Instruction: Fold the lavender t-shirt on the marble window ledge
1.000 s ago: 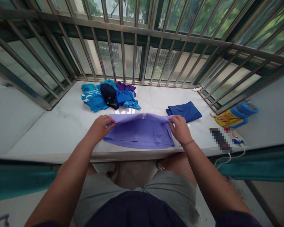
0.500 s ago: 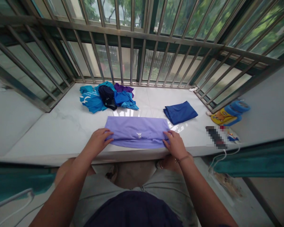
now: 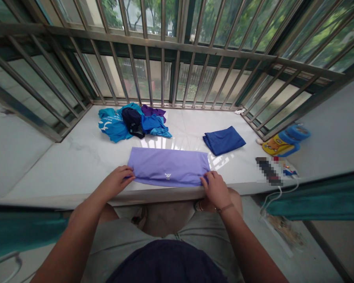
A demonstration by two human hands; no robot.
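Note:
A lavender garment [image 3: 168,163] with a small white logo lies folded into a wide flat strip at the front edge of the white ledge. At its left end, my left hand [image 3: 119,179] pinches the lower corner between thumb and fingers. My right hand [image 3: 215,186], with a thin band at the wrist, grips the lower right corner in the same way. The fabric is stretched fairly smooth between them, with small wrinkles by my right fingers. Whether it is a shirt cannot be made out in this fold.
Behind the garment, a heap of crumpled blue, black and purple clothes [image 3: 132,122] lies to the left. A folded navy cloth [image 3: 224,140] rests to the right. Farther right are a blue and yellow bottle [image 3: 283,140] and a blurred-out dark object [image 3: 268,171] with cables. Metal bars [image 3: 162,76] line the window.
Both hands have drawn the garment's lower edge slightly toward me, the left hand also moving outward. The fold along that edge has flattened, and the logo now sits lower and further left.

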